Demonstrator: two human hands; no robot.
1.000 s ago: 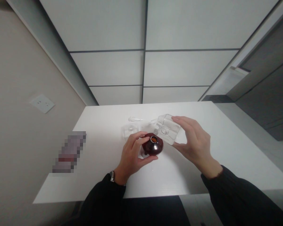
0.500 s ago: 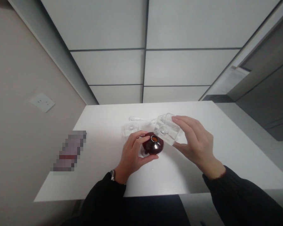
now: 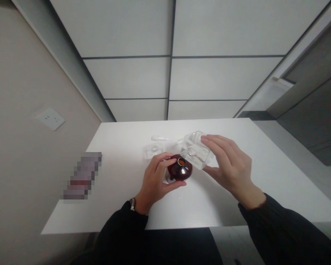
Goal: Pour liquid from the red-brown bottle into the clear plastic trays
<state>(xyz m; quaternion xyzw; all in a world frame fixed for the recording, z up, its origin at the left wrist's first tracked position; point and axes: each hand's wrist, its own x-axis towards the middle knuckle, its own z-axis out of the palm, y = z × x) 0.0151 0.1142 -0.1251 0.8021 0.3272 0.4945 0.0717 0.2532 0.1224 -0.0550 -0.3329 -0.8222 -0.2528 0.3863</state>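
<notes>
Our left hand point(image 3: 157, 178) was curled around the dark amber bottle point(image 3: 180, 170), thumb on the near side and fingers wrapped over the far side, closed just enough to grip its round shoulder. The bottle stood upright on the white table point(image 3: 121, 206) with its open mouth facing up, and we judged that this hold was there to keep it from sliding or tipping.

Our right hand point(image 3: 228, 165) held the clear square glass bottle point(image 3: 196, 151) just beyond and to the right of the amber one. The fingers lay along its top and the thumb pressed from below, so the hand was partly closed on it. The clear bottle was tilted, its neck angled down toward the amber mouth and nearly touching it; whether anything was flowing between them we could not tell.

Past the fingertips of the left hand a second small clear glass piece point(image 3: 153, 150) sat on the table, and farther out lay a clear pipette point(image 3: 160, 138). Well off to the left of the left hand a blurred-out object point(image 3: 81, 176) rested near the table's edge. Both our forearms wore dark sleeves.
</notes>
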